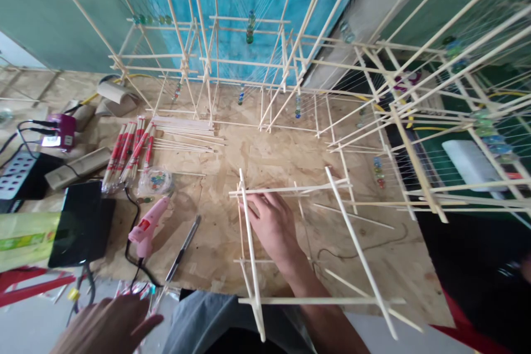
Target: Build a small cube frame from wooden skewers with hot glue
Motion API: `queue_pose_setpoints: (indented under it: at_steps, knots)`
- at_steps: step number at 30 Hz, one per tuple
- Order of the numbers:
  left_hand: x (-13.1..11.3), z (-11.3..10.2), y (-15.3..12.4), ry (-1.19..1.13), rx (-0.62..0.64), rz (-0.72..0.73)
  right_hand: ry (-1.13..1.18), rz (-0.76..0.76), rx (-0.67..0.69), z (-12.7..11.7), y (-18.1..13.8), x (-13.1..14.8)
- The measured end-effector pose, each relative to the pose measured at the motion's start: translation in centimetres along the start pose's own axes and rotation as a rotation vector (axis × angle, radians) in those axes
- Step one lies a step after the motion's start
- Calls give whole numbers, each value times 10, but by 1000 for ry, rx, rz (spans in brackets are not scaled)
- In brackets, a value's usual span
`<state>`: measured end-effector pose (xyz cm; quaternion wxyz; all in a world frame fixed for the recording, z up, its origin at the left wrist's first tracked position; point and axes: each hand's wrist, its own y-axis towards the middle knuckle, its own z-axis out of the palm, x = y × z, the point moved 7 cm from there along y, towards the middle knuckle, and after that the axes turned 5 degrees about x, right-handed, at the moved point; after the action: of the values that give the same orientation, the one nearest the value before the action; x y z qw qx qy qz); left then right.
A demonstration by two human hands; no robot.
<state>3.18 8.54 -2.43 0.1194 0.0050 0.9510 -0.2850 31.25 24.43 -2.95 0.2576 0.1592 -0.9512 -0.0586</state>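
Observation:
In front of me stands a box-shaped frame of thin wooden sticks (357,243), with glued-looking corners. My right hand (276,227) reaches through it, its fingers closed around the sticks at the far left corner; the fingertips are partly hidden. Low at the left, off the table edge, my left hand (110,323) holds nothing, thumb spread away from the fingers. A pink hot glue gun (151,227) lies on the wooden table (215,265) above it. Between the glue gun and the frame rests a black-and-silver pen-like tool (183,248).
Larger stick structures (249,61) with strings and glass marbles line the back and right. At left lie red-wrapped stick bundles (128,152), loose sticks (186,144), a bag of marbles (156,181), a black tablet-like object (81,224), a purple box (62,131) and cables. A person's dark clothing shows at right.

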Motion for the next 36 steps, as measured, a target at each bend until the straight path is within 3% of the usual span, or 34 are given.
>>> queue_pose_setpoints:
  at_steps: [3,5,8,12,17,36]
  knots:
    - [-46,-33,27,-176,-35,124,-4,-4,-16,1,-1,-1]
    - [-77,-65,44,-356,-188,221,0,1,-20,1,-1,-2]
    - [-112,-92,69,-596,-259,257,4,13,-8,2,0,-2]
    - [-131,-89,94,-1063,-198,152,-27,24,13,2,1,-1]
    - [-144,-86,106,-1329,-148,131,-64,19,12,0,1,1]
    - [-153,-87,114,-1364,-75,119,-64,44,49,3,2,-1]
